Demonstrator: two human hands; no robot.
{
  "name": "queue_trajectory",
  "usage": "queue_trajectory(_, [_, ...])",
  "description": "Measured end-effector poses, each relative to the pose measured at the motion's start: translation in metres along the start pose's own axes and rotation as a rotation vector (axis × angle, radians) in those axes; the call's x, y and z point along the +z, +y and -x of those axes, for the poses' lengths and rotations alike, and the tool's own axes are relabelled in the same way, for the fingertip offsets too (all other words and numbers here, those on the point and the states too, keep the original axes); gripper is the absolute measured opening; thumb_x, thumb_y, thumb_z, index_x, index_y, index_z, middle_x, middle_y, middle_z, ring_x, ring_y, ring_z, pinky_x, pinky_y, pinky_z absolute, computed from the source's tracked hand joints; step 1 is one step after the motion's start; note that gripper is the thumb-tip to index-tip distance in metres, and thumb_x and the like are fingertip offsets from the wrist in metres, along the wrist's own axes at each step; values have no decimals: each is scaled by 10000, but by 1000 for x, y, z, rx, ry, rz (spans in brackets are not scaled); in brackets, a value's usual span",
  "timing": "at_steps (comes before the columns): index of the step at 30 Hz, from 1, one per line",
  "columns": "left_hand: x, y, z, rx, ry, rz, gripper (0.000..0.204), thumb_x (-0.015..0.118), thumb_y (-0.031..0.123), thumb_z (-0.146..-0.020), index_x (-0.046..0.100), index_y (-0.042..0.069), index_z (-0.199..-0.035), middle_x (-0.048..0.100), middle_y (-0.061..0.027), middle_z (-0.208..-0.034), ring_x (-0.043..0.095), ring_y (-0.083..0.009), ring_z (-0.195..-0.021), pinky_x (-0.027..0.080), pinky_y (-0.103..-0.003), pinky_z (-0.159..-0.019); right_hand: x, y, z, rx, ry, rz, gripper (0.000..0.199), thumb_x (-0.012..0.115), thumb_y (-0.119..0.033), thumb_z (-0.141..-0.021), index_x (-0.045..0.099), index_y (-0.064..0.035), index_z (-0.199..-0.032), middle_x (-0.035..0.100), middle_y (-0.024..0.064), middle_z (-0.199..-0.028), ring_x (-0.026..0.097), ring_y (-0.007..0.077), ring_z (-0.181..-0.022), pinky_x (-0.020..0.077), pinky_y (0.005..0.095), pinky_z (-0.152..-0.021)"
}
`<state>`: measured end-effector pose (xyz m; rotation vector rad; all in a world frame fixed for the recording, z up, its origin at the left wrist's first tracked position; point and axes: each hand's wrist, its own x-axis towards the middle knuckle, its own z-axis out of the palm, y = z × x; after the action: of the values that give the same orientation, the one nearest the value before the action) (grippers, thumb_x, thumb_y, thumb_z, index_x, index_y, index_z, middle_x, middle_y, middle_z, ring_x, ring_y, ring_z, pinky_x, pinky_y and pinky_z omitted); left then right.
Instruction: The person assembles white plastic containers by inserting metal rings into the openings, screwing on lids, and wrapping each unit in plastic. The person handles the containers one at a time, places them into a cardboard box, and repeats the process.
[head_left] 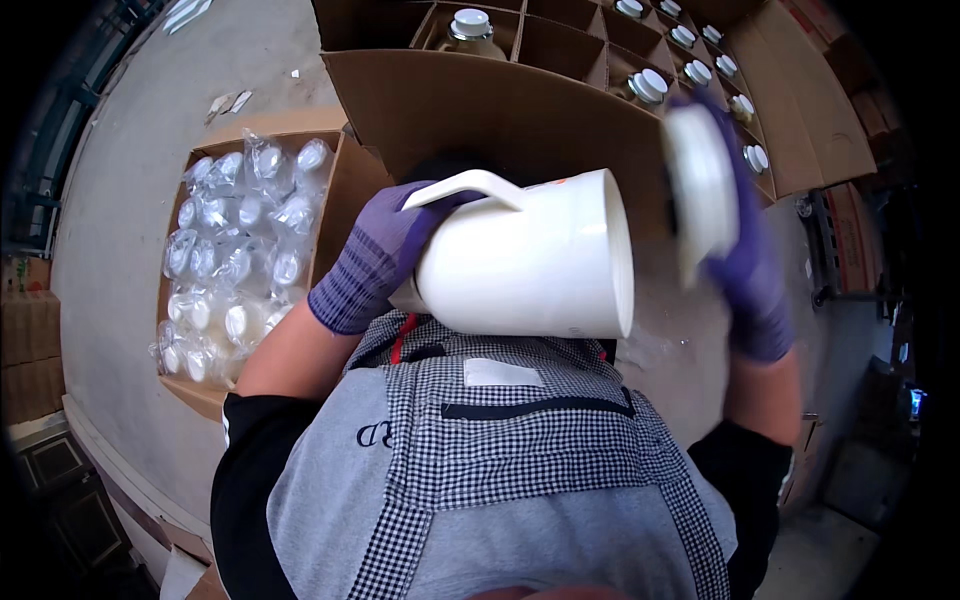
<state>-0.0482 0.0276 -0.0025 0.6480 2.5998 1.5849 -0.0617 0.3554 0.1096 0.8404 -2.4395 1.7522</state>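
Observation:
A white jug (535,255) with a looped handle lies tilted on its side in front of my apron, its wide open mouth facing right. My left hand (385,240), in a purple knitted glove, is closed on the jug's base end, beside the handle; part of its fingers is hidden behind the jug. To the right of the mouth and apart from it, my right hand (745,260), also gloved in purple, grips a round white lid (700,185). Motion smears both the lid and that hand.
Ahead stands a large open cardboard box (500,95) with dividers and several white-capped containers (648,85). On the left, a smaller carton (325,200) holds several plastic-wrapped, white-topped items (250,215). Paper scraps (230,103) lie on the grey floor (120,220).

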Motion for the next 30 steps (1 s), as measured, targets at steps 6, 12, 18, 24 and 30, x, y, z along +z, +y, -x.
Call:
queue_trajectory(6, [20,-4,-2,242,-168,-180,288,607,216,-933,678,98,-1186,726,-126,-1015,715,-264,-923,582,-371,-832,50,22,71,139,-85,33,1345,842,-601,-521,208,-71,-1581,277,259,-1555,334,430,-1419,314,542,-1143])
queue_trajectory(12, [31,-26,-31,325,-793,-74,304,622,252,-935,684,123,-1204,734,-144,-982,716,-312,-907,572,-392,-804,55,-15,74,-502,-429,404,1015,881,-507,-460,521,-295,-1385,383,205,-1492,361,494,-1350,398,637,-1031])
queue_trajectory(18, [57,-34,-45,218,-1074,90,307,619,248,-936,684,124,-1208,733,-145,-999,715,-313,-902,574,-391,-808,46,-34,70,-720,-414,479,656,817,-588,-501,673,-486,-1133,464,95,-1447,385,489,-1338,388,669,-1022])
queue_trajectory(24, [70,-30,-56,269,-1107,63,309,616,244,-936,685,125,-1213,733,-145,-1016,714,-315,-897,575,-391,-811,39,-21,77,-763,-491,550,777,735,-718,-695,448,-520,-1389,307,166,-1537,269,576,-1389,442,638,-1052])
queue_trajectory(30, [49,-1,-61,358,-526,-502,321,612,261,-930,694,113,-1202,727,-150,-1077,709,-304,-935,565,-392,-878,49,0,103,-112,-147,293,1016,719,-661,-762,288,-175,-1544,320,220,-1532,426,427,-1350,457,503,-1062])
